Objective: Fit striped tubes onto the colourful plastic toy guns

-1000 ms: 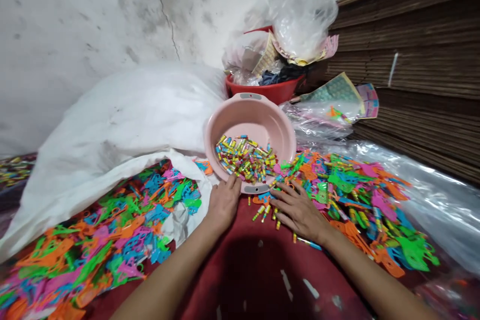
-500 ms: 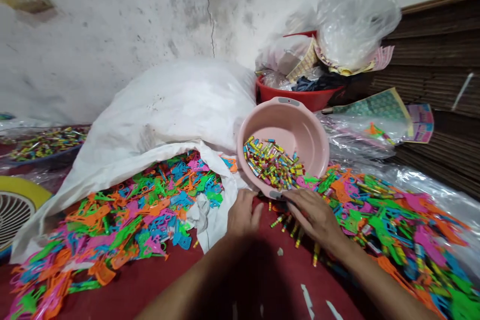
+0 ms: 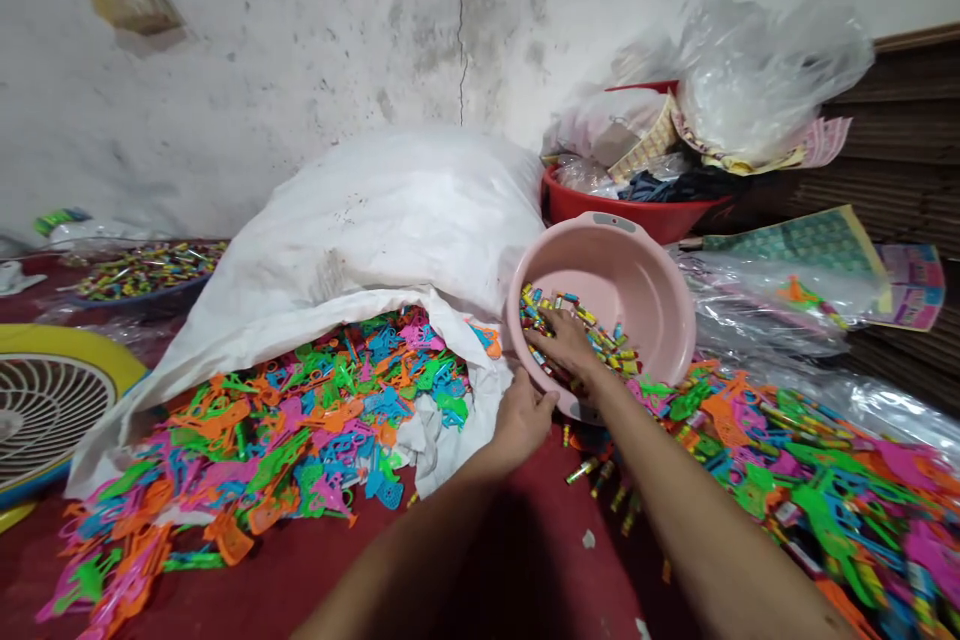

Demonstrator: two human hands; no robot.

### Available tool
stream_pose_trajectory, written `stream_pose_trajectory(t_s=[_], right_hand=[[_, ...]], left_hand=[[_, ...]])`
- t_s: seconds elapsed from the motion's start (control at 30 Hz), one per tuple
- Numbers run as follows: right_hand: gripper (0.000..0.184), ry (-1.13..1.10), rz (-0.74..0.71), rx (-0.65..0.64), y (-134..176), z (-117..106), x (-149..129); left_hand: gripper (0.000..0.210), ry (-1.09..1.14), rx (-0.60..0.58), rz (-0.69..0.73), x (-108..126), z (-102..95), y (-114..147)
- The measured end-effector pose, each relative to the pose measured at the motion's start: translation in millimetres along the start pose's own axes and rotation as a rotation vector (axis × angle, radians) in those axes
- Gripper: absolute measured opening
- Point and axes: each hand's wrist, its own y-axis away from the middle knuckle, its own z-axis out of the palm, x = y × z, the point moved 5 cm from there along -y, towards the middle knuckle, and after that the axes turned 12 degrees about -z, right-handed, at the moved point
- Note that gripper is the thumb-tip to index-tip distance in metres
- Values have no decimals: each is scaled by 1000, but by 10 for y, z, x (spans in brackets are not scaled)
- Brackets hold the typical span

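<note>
Right fingers [image 3: 553, 322] among small tubes [image 3: 606, 344]

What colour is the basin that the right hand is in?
The basin is pale pink, seen best in the head view.

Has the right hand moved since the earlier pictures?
Yes. Against the pink basin, the right hand has moved forward and left, from its near side to the small tubes inside.

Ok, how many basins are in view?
3: a pink plastic basin with the right hand inside; a red plastic basin behind it; a dark-blue basin left of the bulging white sack. Others may be hidden.
</note>
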Motion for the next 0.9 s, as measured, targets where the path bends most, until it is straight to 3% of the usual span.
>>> stream_pose_trajectory(t_s=[0.23,0.4,0.57,0.7,0.8,0.9], right_hand=[[47,-136,-44,-44,80,-105,93],[51,-163,-50,86,154,-9,-92],[38,-195,-195,210,349,82,-428],[32,-187,-280,297,586,43,-569],[31,-189,-331,311,747,-15,-615],[29,-185,-376,282,880,-50,-678]], left_hand=[[19,159,-118,-143,-327,188,-59],[24,279,-139,-201,-411,203,-51],[27,396,-141,-277,-399,155,-10],[48,551,-185,-326,-331,99,53],[53,667,-245,-354,-302,53,133],[45,844,-321,-331,-255,-1,226]])
